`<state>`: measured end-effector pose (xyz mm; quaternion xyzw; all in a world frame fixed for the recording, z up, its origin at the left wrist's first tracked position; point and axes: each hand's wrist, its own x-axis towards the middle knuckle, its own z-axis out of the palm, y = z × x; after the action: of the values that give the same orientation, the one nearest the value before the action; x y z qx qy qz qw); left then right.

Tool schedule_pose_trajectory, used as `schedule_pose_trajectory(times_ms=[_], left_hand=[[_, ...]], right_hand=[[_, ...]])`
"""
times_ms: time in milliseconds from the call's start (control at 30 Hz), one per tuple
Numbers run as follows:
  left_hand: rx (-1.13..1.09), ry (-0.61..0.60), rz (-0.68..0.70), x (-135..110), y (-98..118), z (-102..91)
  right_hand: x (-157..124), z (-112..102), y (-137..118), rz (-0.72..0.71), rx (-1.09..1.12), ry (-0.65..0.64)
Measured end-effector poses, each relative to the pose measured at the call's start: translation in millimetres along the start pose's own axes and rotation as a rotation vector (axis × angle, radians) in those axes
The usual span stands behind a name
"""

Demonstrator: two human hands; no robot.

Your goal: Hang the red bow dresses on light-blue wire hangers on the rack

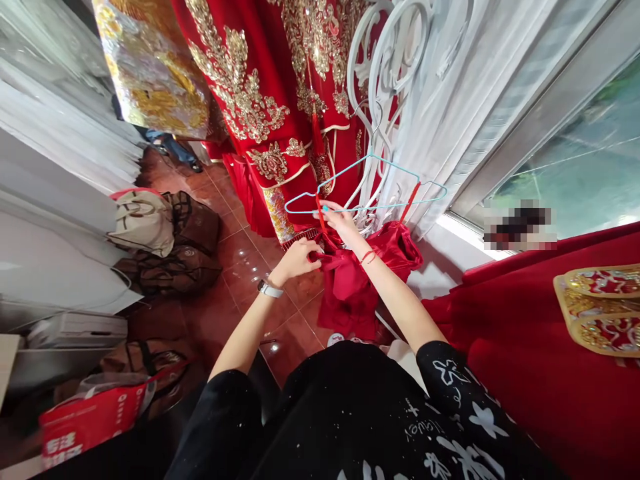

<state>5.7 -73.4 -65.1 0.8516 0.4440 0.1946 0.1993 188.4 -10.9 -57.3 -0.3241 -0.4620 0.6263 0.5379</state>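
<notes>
A plain red garment (357,280) hangs by thin red straps from a light blue wire hanger (367,181), in front of a white ornate metal rack (387,80). My right hand (336,217) is closed on the hanger's lower bar and a strap at its left side. My left hand (299,257), with a white watch at the wrist, pinches the red cloth just below. Behind hang red robes with gold embroidery (260,87).
Brown and beige bags (165,237) lie on the red tiled floor at left, with a red shopping bag (93,417) nearer me. A red-covered surface with gold-embroidered pieces (597,310) is at right. White curtains (470,107) and a window are beyond.
</notes>
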Motion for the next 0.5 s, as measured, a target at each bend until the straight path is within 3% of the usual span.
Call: schedule_pose_trajectory(times_ms=[133, 233, 300, 367, 500], left_hand=[[-0.237, 0.501, -0.170, 1, 11, 1.5], [-0.458, 0.824, -0.275, 7, 3, 0.2], [-0.577, 0.888, -0.365, 11, -8, -5.0], [-0.672, 0.862, -0.439, 12, -19, -11.7], [-0.718, 0.792, -0.309, 8, -28, -20.5]], right_hand=[[4, 3, 4, 0.063, 0.084, 0.033], [-1, -8, 6, 0.058, 0.078, 0.045], [-5, -14, 5, 0.065, 0.058, 0.051], [-9, -16, 3, 0.068, 0.036, 0.063], [-11, -15, 3, 0.051, 0.029, 0.060]])
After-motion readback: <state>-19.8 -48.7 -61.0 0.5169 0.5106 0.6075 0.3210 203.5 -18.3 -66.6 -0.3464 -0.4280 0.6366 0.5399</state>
